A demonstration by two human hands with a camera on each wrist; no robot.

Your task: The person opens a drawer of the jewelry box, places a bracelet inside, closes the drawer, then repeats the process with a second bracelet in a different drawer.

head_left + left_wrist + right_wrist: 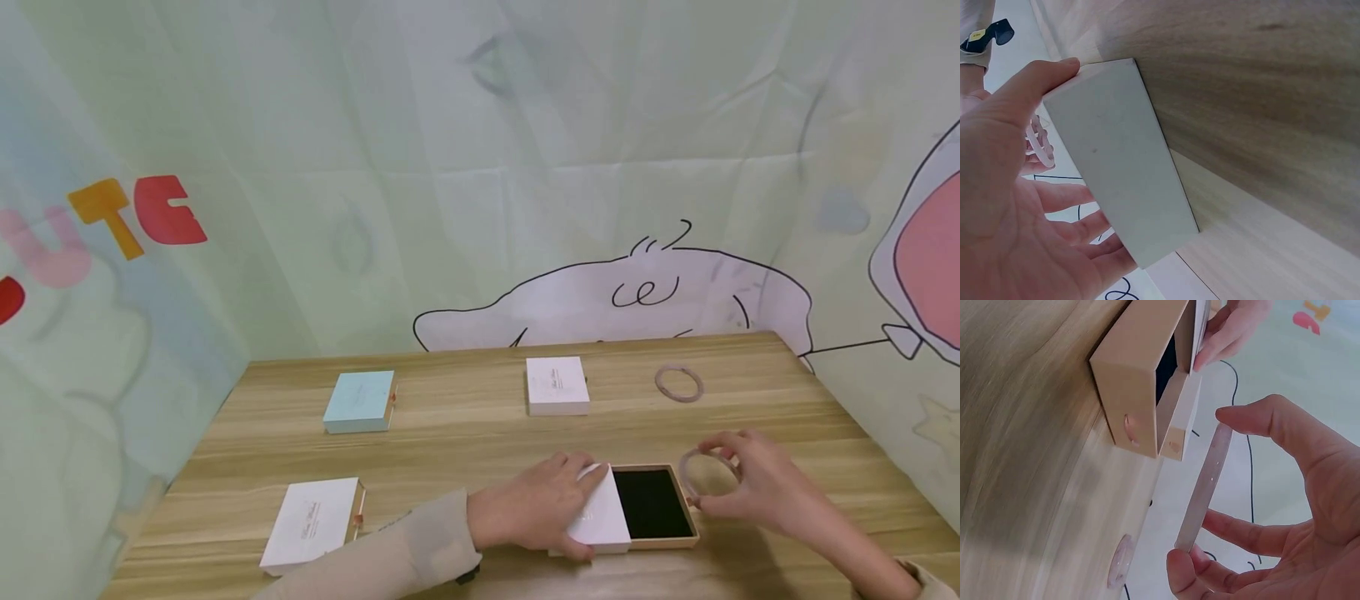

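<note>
My left hand (pixel 528 506) grips the white sleeve of a small gift box (pixel 609 523), thumb and fingers on opposite sides of it. Out of the sleeve's right end slides a tan-edged drawer (pixel 663 543) with a black lining and a small ribbon pull. A pale pinkish bangle (pixel 1202 487) is pinched edgewise between the thumb and fingers of my right hand (pixel 768 482), just right of the drawer. In the left wrist view the box side (pixel 1119 162) fills the grasp.
A second bangle (pixel 701 388) lies flat on the wooden table behind my right hand. One white box (pixel 557 383) is at the back middle, a light blue box (pixel 360 400) at the back left, and another white box (pixel 309 521) near my left sleeve. A printed curtain (pixel 375 208) hangs behind.
</note>
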